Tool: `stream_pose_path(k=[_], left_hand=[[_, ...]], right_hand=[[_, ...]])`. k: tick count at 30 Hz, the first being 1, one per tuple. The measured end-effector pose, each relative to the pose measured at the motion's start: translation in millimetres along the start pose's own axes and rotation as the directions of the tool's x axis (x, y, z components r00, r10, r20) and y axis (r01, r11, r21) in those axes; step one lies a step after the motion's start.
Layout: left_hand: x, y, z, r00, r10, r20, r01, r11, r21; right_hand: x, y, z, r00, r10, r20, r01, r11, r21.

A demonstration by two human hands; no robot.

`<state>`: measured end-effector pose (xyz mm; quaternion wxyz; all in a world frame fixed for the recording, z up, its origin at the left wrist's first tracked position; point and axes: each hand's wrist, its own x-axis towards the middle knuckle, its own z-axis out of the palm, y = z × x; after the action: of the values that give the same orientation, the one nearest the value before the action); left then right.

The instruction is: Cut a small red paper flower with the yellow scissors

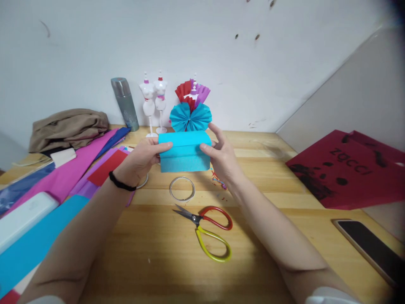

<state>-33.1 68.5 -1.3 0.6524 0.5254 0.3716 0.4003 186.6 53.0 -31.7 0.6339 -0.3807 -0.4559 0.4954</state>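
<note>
A sheet of turquoise paper (185,162), with its upper part folded over, is held up above the table between both hands. My left hand (142,154) pinches its left edge, thumb on the front. On the right edge, my right hand (223,154) grips with the thumb in front and the index finger raised. Just behind stands a small mannequin (194,86) dressed in red and purple pleated paper and a turquoise paper fan (190,117). Below the sheet lie a ring of silver wire (182,188) and scissors (196,219) with one red and one yellow handle, blades slightly apart.
Two white mannequins (148,99) and a grey flask (125,103) stand along the wall. Coloured paper (63,173), a white box-like object (28,217) and brown cloth (69,126) lie left. Paper scraps (218,180), a red bag (344,169) and a phone (368,247) are right.
</note>
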Motion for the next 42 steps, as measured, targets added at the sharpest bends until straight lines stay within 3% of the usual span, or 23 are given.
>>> stream_pose_path(k=[3, 6, 9, 13, 15, 18, 21, 26, 29, 31, 34, 37, 39, 42], left_hand=[[0.2, 1.8, -0.6, 1.0, 0.007, -0.03, -0.007, 1.0, 0.005], [-2.1, 3.5, 0.6, 1.0, 0.028, 0.002, -0.028, 0.998, 0.05], [-5.0, 6.4, 1.8, 0.996, 0.076, 0.052, -0.083, 0.988, 0.128], [-6.7, 9.4, 1.4, 0.99, 0.137, 0.022, -0.136, 0.932, 0.335], [-7.7, 9.7, 1.6, 0.969, 0.234, -0.079, -0.163, 0.845, 0.509], [-11.5, 9.2, 4.0, 0.854, 0.498, -0.149, -0.223, 0.609, 0.761], [-17.0, 7.1, 10.4, 0.787, 0.616, -0.003, -0.333, 0.43, 0.839], [-20.5, -4.1, 27.4, 0.784, 0.561, 0.266, -0.472, 0.259, 0.843], [-17.8, -12.0, 33.2, 0.861, 0.456, 0.225, -0.406, 0.351, 0.844], [-14.6, -14.7, 32.9, 0.907, 0.384, 0.173, -0.342, 0.432, 0.835], [-9.2, -14.8, 28.5, 0.958, 0.254, 0.133, -0.273, 0.67, 0.69], [-6.5, -13.3, 24.6, 0.994, 0.055, 0.099, -0.09, 0.916, 0.39], [-6.7, -12.7, 23.6, 0.996, -0.033, 0.087, 0.013, 0.973, 0.231], [-6.7, -12.9, 22.8, 0.991, -0.073, 0.112, 0.058, 0.989, 0.136]], right_hand=[[-3.2, -0.6, 0.1, 0.992, -0.115, 0.052, 0.121, 0.984, -0.13], [-5.0, -2.0, -0.9, 0.99, -0.121, 0.076, 0.135, 0.966, -0.219], [-4.4, -0.9, -2.1, 0.992, -0.122, 0.038, 0.127, 0.962, -0.242], [-3.1, 3.0, -3.8, 0.971, -0.238, -0.023, 0.218, 0.922, -0.32], [-3.6, 3.4, -4.1, 0.956, -0.293, -0.014, 0.268, 0.89, -0.37], [-5.5, 1.2, -3.8, 0.934, -0.356, 0.03, 0.335, 0.844, -0.418], [-6.9, -2.2, -3.5, 0.925, -0.372, 0.071, 0.361, 0.809, -0.463], [-11.3, -6.8, -1.8, 0.905, -0.403, 0.134, 0.405, 0.727, -0.554], [-16.6, -10.8, 1.6, 0.908, -0.365, 0.204, 0.415, 0.722, -0.554], [-18.7, -14.2, 2.9, 0.926, -0.296, 0.232, 0.376, 0.767, -0.52], [-16.8, -18.9, 0.8, 0.96, -0.178, 0.218, 0.249, 0.897, -0.365], [-10.4, -19.9, -3.6, 0.982, -0.046, 0.183, 0.091, 0.965, -0.248], [-6.6, -17.7, -5.1, 0.983, 0.059, 0.176, -0.012, 0.966, -0.259], [-4.0, -13.1, -4.0, 0.975, 0.146, 0.165, -0.098, 0.958, -0.269]])
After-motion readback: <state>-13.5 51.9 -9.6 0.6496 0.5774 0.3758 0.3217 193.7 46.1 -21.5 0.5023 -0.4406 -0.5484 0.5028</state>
